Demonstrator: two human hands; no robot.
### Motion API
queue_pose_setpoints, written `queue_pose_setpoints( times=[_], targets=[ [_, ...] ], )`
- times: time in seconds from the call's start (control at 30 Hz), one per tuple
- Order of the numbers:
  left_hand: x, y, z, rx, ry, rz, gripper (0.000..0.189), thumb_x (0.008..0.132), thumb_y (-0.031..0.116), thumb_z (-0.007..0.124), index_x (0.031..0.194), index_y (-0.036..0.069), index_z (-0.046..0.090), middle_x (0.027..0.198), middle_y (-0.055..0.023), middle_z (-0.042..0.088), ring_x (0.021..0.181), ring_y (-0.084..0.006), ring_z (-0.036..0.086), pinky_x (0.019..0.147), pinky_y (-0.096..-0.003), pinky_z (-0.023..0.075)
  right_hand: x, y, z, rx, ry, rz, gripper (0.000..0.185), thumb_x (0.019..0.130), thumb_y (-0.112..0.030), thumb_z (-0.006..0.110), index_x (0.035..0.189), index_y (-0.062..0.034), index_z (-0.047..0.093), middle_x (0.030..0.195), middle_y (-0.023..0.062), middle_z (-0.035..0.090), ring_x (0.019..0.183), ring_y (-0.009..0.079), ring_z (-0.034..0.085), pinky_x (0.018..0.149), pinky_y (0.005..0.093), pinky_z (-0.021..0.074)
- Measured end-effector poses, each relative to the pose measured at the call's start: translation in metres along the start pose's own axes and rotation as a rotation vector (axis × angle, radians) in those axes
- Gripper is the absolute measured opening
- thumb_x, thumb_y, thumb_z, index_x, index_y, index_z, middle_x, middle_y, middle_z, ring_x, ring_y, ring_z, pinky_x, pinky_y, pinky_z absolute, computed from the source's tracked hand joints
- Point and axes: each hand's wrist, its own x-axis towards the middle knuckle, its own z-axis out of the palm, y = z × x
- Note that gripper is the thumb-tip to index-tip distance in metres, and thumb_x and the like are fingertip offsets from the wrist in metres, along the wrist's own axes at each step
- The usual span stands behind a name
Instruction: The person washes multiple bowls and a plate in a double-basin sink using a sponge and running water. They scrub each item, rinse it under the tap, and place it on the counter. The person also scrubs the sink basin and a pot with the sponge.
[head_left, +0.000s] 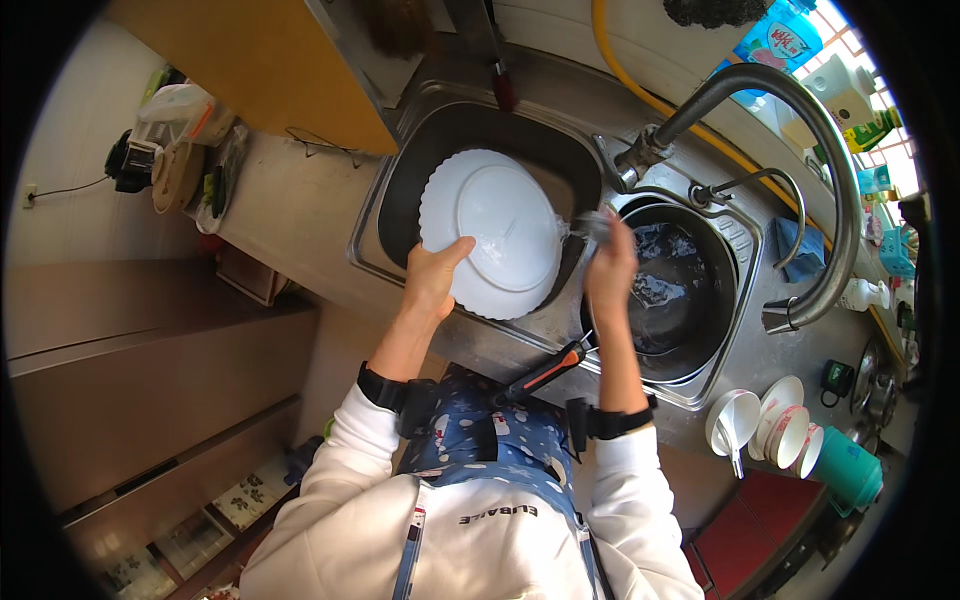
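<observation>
A white scallop-edged plate (510, 225) is tilted over the left sink basin (405, 195), its underside with the foot ring facing up. My left hand (436, 271) grips its lower left rim, the thumb on top. At the plate's right edge, my right hand (612, 262) is blurred, its fingers closed around a greyish scrubber (592, 225), possibly steel wool. Between that scrubber and the plate's rim there is a splash of water or suds. Close to my right forearm is a dark pan (682, 300) of water in the right basin, its long black-and-orange handle (544, 375) reaching over the counter edge.
A large curved faucet (832, 150) arches over the right side, with a smaller tap (787, 180) beside it. White bowls (787, 435), a spoon (727, 442) and a teal container (847, 469) stand at the lower right. A yellow-orange panel (262, 67) juts in at the upper left.
</observation>
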Motion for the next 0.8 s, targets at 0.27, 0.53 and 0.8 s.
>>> queue_pose_setpoints(
  times=[0.27, 0.53, 0.8],
  targets=[
    [0.004, -0.004, 0.002, 0.335, -0.008, 0.112, 0.029, 0.074, 0.005, 0.068, 0.099, -0.008, 0.061, 0.090, -0.0102, 0.066, 0.079, -0.0162, 0.063, 0.072, -0.0293, 0.0499, -0.041, 0.138, -0.107, -1.012, -0.115, 0.155, 0.044, 0.078, -0.001, 0.049, 0.122, 0.0052, 0.050, 0.134, 0.0307, 0.035, 0.117, 0.0451, 0.041, 0.101, 0.0414, 0.0336],
    [0.006, -0.001, 0.011, 0.533, -0.074, 0.167, 0.029, 0.073, 0.008, 0.068, 0.096, -0.009, 0.062, 0.087, -0.0085, 0.066, 0.078, -0.0134, 0.061, 0.070, -0.0276, 0.0489, -0.011, 0.032, -0.031, 0.176, 0.082, 0.302, 0.034, 0.086, 0.001, 0.043, 0.118, 0.0036, 0.053, 0.108, 0.0123, 0.060, 0.097, 0.0193, 0.056, 0.088, 0.0298, 0.0437],
    [0.015, 0.001, 0.006, 0.702, -0.200, 0.296, 0.026, 0.072, 0.009, 0.071, 0.092, -0.005, 0.064, 0.083, -0.0066, 0.067, 0.077, -0.0081, 0.057, 0.068, -0.0264, 0.0474, 0.012, -0.100, 0.083, -0.185, -0.354, -0.401, 0.045, 0.088, -0.018, 0.049, 0.131, -0.0073, 0.046, 0.140, 0.0165, 0.036, 0.134, 0.0373, 0.026, 0.108, 0.0560, 0.0160]
  ],
)
